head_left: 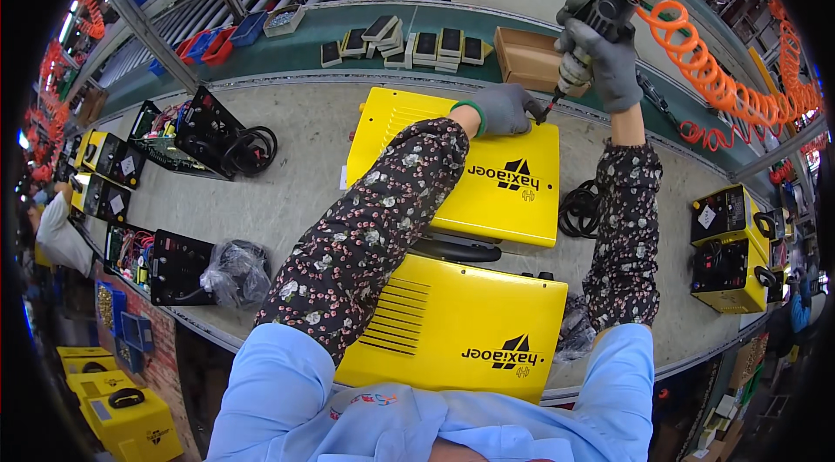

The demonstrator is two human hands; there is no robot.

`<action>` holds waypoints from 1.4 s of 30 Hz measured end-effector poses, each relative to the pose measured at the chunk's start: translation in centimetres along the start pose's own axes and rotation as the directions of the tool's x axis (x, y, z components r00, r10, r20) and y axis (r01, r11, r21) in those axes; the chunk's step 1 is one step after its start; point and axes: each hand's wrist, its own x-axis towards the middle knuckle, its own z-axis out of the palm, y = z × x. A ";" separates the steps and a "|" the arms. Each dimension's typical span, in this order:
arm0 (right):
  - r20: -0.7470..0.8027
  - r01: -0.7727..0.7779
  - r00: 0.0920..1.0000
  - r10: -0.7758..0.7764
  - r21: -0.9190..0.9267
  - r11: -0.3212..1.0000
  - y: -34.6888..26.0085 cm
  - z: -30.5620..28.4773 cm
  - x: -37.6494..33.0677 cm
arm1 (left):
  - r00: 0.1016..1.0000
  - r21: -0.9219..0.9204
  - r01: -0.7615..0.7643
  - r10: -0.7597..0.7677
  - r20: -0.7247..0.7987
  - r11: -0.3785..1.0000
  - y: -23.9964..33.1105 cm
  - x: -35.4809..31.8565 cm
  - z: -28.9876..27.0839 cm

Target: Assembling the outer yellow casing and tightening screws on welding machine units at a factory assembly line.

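My right hand (609, 66), in a grey glove, is wrapped round a black and silver air screwdriver (576, 69). An orange coiled hose (687, 53) hangs around its top. The driver's bit points down at the far right corner of a yellow machine case (487, 179). At that same corner, beside the bit tip, my left hand (504, 110) has its gloved fingers bent together. Whatever they pinch is too small to make out. A second yellow case (461, 323) lies nearer to me, with a black handle (457, 250) showing between the two.
Open machines with black panels (204, 136) and wiring stand at the left. Finished yellow machines (735, 275) are stacked at the right. Beyond the bench (304, 114) are a cardboard box (526, 57), small dark-topped blocks (426, 44) and red and blue bins (220, 46). A black cable (578, 210) lies coiled nearby.
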 end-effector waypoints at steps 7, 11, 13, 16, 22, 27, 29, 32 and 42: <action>-0.393 0.022 0.899 -0.191 -0.396 0.918 2.4 0.7 1.1 | 0.999 -0.028 0.037 -0.038 -0.014 0.999 0.0 -0.1 -0.2; -0.354 0.041 0.911 -0.214 -0.436 0.899 2.8 0.8 1.6 | 0.999 -0.028 0.038 -0.039 -0.028 0.999 0.1 0.2 0.1; -0.352 0.033 0.914 -0.204 -0.435 0.900 2.9 0.8 1.4 | 0.998 -0.039 0.052 -0.053 -0.023 0.998 0.2 0.1 0.1; -0.345 0.053 0.913 -0.217 -0.428 0.902 2.5 1.6 1.3 | 0.997 -0.067 0.059 -0.061 -0.038 0.996 -0.1 0.2 0.1; -0.321 0.056 0.926 -0.200 -0.406 0.912 1.8 1.4 1.2 | 0.985 -0.095 0.126 -0.136 -0.107 0.987 1.4 0.3 0.4; -0.345 0.185 0.900 -0.266 -0.250 0.950 -0.4 1.6 -0.6 | 0.959 0.009 0.083 -0.077 -0.272 0.997 1.6 0.0 1.5; -0.383 0.211 0.884 -0.266 -0.179 0.961 -2.4 1.0 -2.7 | 0.944 0.075 -0.007 0.031 -0.327 0.997 1.2 -0.1 2.2; -0.310 0.051 0.949 -0.061 -0.040 0.998 -6.7 1.5 -6.4 | 0.843 -0.351 -0.220 -0.003 -0.538 0.910 0.1 0.8 3.0; -0.288 0.005 0.956 -0.057 -0.176 0.984 -5.7 1.4 -8.7 | 0.989 -0.687 0.112 -0.012 0.149 0.718 3.9 -4.7 2.9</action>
